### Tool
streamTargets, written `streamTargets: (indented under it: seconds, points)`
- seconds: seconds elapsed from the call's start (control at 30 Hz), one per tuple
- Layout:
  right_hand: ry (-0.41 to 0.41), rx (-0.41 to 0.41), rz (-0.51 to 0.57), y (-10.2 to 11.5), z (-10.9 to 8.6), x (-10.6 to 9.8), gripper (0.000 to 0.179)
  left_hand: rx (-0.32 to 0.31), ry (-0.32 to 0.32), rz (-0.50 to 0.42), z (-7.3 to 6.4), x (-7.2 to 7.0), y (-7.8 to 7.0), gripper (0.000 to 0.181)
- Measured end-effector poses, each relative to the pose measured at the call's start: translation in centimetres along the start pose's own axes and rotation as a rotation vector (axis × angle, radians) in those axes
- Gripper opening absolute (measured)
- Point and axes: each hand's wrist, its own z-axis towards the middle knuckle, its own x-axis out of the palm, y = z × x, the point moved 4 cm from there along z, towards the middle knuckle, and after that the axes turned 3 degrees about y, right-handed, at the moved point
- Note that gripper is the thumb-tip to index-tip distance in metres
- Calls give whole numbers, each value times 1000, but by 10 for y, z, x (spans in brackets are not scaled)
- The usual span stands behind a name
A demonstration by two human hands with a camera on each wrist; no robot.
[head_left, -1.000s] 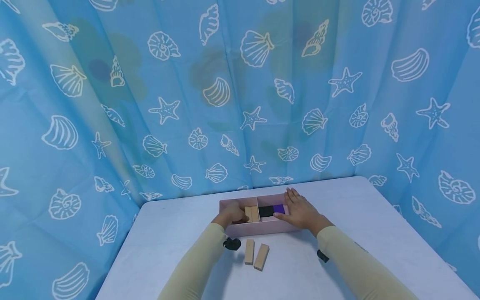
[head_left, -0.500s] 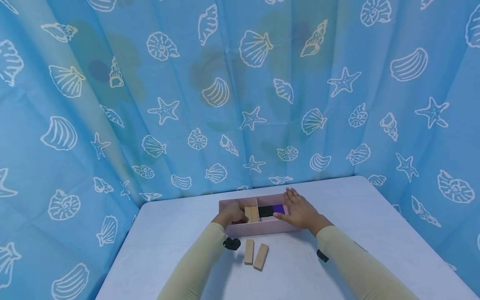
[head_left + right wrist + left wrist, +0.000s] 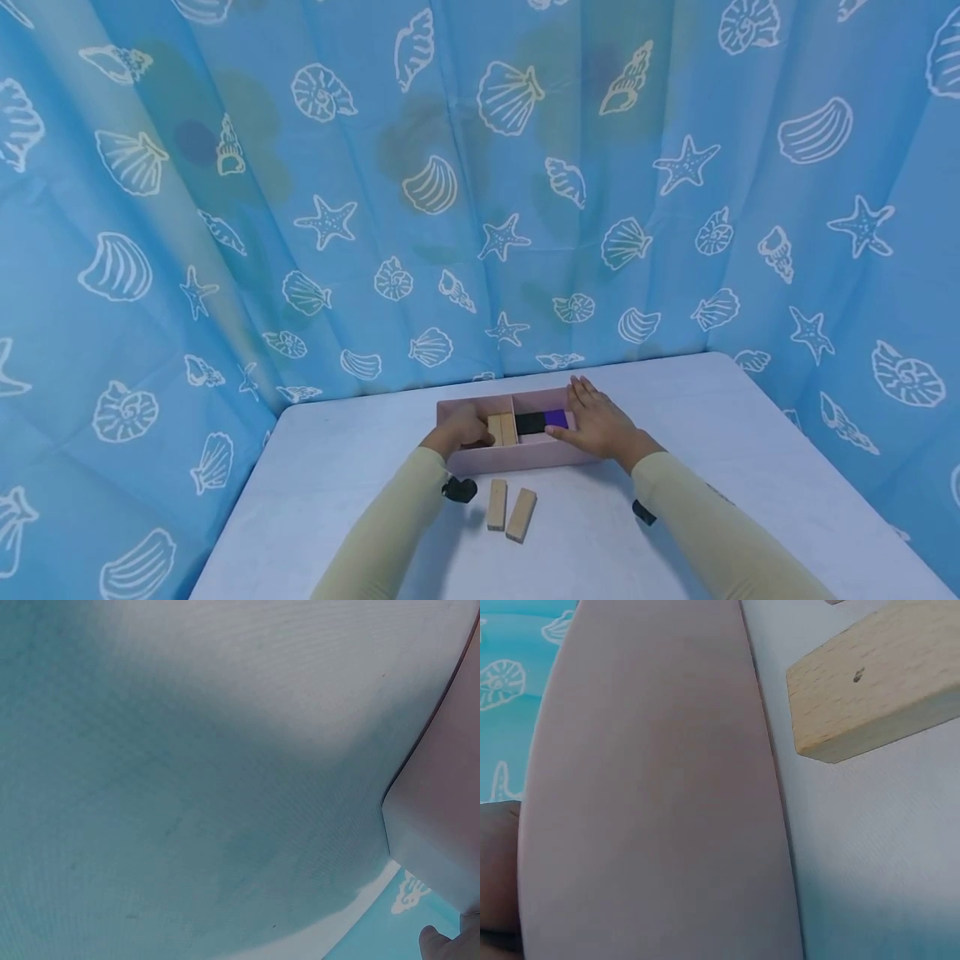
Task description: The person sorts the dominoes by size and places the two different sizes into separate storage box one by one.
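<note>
A pink two-compartment box (image 3: 525,457) stands on the table. My left hand (image 3: 463,428) reaches into its left compartment, fingertips right at the wooden blocks (image 3: 502,428) lying side by side there; most of its fingers are hidden, and I cannot tell whether they grip a block. In the right compartment lie a black block (image 3: 532,422) and a purple block (image 3: 556,418). My right hand (image 3: 602,422) rests on the box's right end, fingers straight over the end and thumb inside near the purple block. The box's outer wall (image 3: 652,780) fills much of the left wrist view.
In front of the box, two loose wooden blocks, a left one (image 3: 497,505) and a right one (image 3: 521,515), lie on the white table (image 3: 360,450). A blue curtain (image 3: 420,250) with white shells and starfish hangs behind and at both sides.
Both hands and the blocks keep nearly the same places. The head view has shifted only slightly.
</note>
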Motion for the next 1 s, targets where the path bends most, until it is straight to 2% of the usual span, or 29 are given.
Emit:
streamTargets:
  seconds: [0.13,0.27,0.47,0.73,1.0]
  points:
    - [-4,2,1,1,2,-2,113,31,11,-50,-12,-6,-8,28]
    - [10,2,5,2,1,-3,113,39,21,-91,-19,-8,-12,37]
    - [12,4,19,2,1,-3,115,32,34,-103,-23,-13,-15,42]
    - [11,-5,22,1,0,-2,115,96,72,-148,-37,-18,-25,42]
    - [-1,-14,32,2,-2,-3,114,150,70,-155,-55,-20,-30,45]
